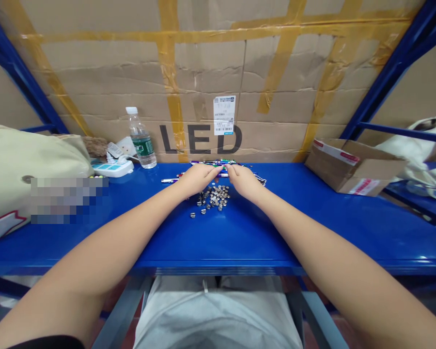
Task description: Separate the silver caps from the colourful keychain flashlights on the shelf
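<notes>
My left hand (199,177) reaches over the blue table with its fingers stretched toward the middle. Facing it, my right hand (242,179) lies at a mirrored slant, and the fingertips of both nearly meet. Several pens (170,181) with purple, green and silver parts lie under and just beyond the hands, partly hidden by them. On the near side of my hands is a loose pile of small shiny metal pieces (218,196), with a few strays toward the left. Neither hand shows anything gripped, though the undersides of the fingers are hidden.
A water bottle (142,140) stands at the back left beside a white power strip (113,168). A pale bag (32,165) fills the table's left side. Back right sits a small cardboard box (343,167). Large taped cardboard (112,87) walls off the rear, between blue metal posts.
</notes>
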{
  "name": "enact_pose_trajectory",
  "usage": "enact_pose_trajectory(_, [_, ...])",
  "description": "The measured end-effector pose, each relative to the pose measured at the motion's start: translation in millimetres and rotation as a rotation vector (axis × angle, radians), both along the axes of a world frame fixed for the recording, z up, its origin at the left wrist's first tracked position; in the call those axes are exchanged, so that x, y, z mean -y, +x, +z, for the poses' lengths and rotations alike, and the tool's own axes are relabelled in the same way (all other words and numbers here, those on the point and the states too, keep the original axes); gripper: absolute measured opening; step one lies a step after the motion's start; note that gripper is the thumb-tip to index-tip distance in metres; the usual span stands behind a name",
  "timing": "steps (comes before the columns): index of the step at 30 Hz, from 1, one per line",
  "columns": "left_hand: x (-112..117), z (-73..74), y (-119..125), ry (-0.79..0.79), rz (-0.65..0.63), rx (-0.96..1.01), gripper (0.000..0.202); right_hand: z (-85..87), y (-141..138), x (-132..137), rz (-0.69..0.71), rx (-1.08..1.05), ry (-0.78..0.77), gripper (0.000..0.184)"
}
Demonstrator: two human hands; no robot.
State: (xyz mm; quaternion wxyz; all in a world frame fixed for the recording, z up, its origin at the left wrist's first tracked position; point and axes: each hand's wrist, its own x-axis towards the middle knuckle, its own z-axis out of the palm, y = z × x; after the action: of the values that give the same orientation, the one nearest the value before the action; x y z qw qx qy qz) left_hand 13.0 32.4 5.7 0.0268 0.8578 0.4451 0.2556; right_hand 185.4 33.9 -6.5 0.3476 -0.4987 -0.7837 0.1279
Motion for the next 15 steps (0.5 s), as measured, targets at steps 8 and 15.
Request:
enact_pose_trajectory(8, [-4.6, -0.4, -8.3, 0.024, -0.149, 0.018, 0.032, -2.6, -3.3, 0.9, 0.079, 0.047, -0.069, 0.040])
enact_pose_trajectory(15, [0.8, 4.3, -2.8, -0.105, -0.146, -0.046, 0.044, -2.0, -2.6, -2.1, 0.070, 0.067, 0.020, 0.037])
